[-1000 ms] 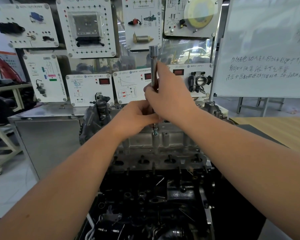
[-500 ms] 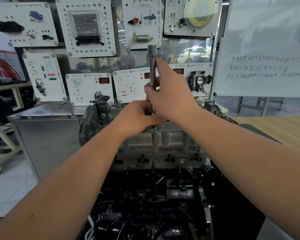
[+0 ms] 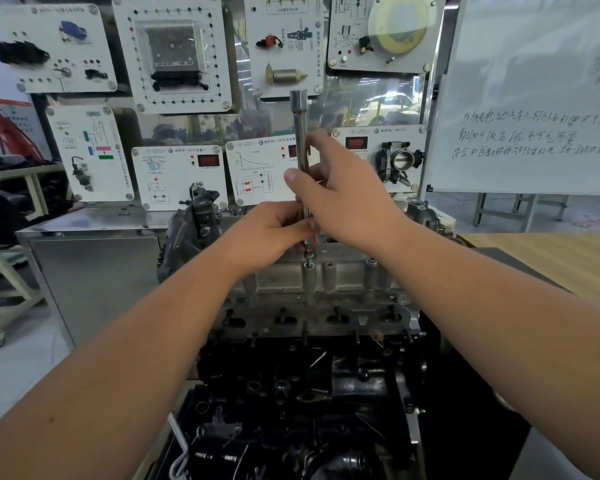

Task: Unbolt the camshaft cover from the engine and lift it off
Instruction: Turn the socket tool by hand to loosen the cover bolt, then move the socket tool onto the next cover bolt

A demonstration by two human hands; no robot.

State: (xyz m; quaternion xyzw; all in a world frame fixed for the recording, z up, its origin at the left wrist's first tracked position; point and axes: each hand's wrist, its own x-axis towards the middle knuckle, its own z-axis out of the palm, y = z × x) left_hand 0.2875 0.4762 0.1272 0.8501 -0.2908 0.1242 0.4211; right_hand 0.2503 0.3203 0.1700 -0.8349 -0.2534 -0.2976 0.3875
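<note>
Head camera, looking forward and down: an engine (image 3: 312, 341) stands on its mount in the lower middle of the view, its grey camshaft cover (image 3: 329, 278) seated across the top, just below centre. Two bare forearms reach in from 7 and 4 o'clock and meet above the cover. The right hand (image 3: 347, 199), just above centre, has its fingers (image 3: 317, 142) curled round a long, upright, chrome socket driver (image 3: 301, 133) whose open end points to 12 o'clock. The left hand (image 3: 267, 237), at 8 o'clock of the right hand, pinches the lower part of the same shaft. Directly under the tool, a bolt (image 3: 308, 261) stands slightly proud of its boss on the near edge of the cover. Another bolt head (image 3: 371, 262) sits in place at 3 o'clock of it. Judging from this, unbolting is under way: one fastener looks nearly out, at least one more remains, and the cover is not yet lifted. Training panels (image 3: 181, 53) and a whiteboard (image 3: 534, 95) fill the background.
</note>
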